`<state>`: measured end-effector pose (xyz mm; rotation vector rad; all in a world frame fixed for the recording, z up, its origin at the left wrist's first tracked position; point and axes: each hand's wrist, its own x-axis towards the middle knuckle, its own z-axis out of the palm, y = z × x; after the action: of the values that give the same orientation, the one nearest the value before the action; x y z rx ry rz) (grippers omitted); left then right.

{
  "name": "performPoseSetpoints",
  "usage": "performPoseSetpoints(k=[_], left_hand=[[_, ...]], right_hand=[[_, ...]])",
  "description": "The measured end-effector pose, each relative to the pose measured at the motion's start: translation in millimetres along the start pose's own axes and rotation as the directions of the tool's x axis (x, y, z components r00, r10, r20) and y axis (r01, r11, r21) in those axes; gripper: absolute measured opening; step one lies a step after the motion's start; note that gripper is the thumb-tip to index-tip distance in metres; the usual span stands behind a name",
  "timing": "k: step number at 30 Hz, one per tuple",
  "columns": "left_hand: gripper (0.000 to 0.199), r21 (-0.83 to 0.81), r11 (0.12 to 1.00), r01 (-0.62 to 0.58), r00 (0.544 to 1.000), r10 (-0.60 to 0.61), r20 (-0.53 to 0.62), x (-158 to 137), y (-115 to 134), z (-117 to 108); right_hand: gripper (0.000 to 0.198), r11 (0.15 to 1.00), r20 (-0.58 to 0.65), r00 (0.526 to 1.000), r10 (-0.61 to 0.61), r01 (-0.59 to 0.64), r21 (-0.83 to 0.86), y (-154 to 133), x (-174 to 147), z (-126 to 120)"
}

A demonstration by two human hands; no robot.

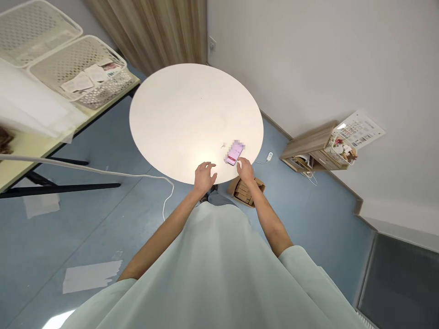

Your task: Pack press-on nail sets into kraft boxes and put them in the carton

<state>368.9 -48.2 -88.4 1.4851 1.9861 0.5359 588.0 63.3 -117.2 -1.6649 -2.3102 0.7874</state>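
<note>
A phone (235,152) with a lit pink screen and a red bar near its lower end lies on the round white table (178,109), partly blurred by pixel blocks. Just right of the phone's lower end is my right hand (246,171), its fingers bent and slightly apart, holding nothing that I can see. My left hand (204,177) hovers at the table's near edge, left of the phone, thumb and fingers spread and nothing in them. Left of the phone's top, a tiny item (223,145) is too blurred to name.
A cardboard box (244,191) stands on the floor below the table's near right edge. A white cable (113,172) runs across at left. White baskets (77,68) with papers sit on the side table. A power strip (269,156) and a wooden cabinet (308,146) are at right.
</note>
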Motion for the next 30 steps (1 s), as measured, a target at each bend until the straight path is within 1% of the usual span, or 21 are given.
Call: performPoseSetpoints(k=[4, 8, 11, 14, 17, 20, 23, 26, 28, 30], left_hand=[[0.037, 0.018, 0.998, 0.065, 0.998, -0.065, -0.021, 15, -16, -19], [0.036, 0.027, 0.991, 0.129, 0.991, -0.128, -0.04, 30, -30, -32], [0.035, 0.024, 0.986, 0.167, 0.985, -0.165, -0.052, 40, -36, -36], [0.036, 0.009, 0.982, 0.189, 0.981, -0.189, -0.041, 49, -38, -38], [0.036, -0.006, 0.98, 0.199, 0.98, -0.199, -0.028, 57, -39, -40], [0.035, -0.03, 0.982, 0.186, 0.982, -0.187, -0.022, 64, -44, -46], [0.035, -0.069, 0.984, 0.164, 0.986, -0.165, -0.012, 69, -58, -54], [0.036, -0.105, 0.984, 0.147, 0.989, -0.148, -0.008, 74, -80, -67], [0.037, -0.124, 0.984, 0.13, 0.991, -0.132, -0.005, 77, -99, -79], [0.036, -0.14, 0.984, 0.108, 0.994, -0.109, 0.003, 77, -120, -97]], right_hand=[[0.048, 1.0, -0.03, 0.999, 0.014, -0.014, 0.006, 6, 33, 16], [0.053, 0.999, -0.024, 0.999, 0.032, -0.032, -0.006, 14, 52, 34], [0.054, 0.999, -0.003, 1.0, 0.028, -0.028, -0.03, 20, 60, 44], [0.055, 0.997, 0.031, 0.997, 0.064, -0.063, -0.045, 24, 63, 50], [0.056, 0.994, 0.049, 0.994, 0.094, -0.091, -0.058, 23, 64, 50], [0.056, 0.995, 0.024, 0.996, 0.089, -0.088, -0.052, 20, 66, 46], [0.054, 0.991, -0.024, 0.994, 0.11, -0.111, -0.069, 12, 70, 43], [0.053, 0.987, -0.084, 0.988, 0.132, -0.138, -0.076, -5, 74, 42], [0.051, 0.986, -0.118, 0.985, 0.129, -0.14, -0.087, -26, 75, 43], [0.05, 0.985, -0.138, 0.983, 0.118, -0.133, -0.112, -54, 74, 47]])
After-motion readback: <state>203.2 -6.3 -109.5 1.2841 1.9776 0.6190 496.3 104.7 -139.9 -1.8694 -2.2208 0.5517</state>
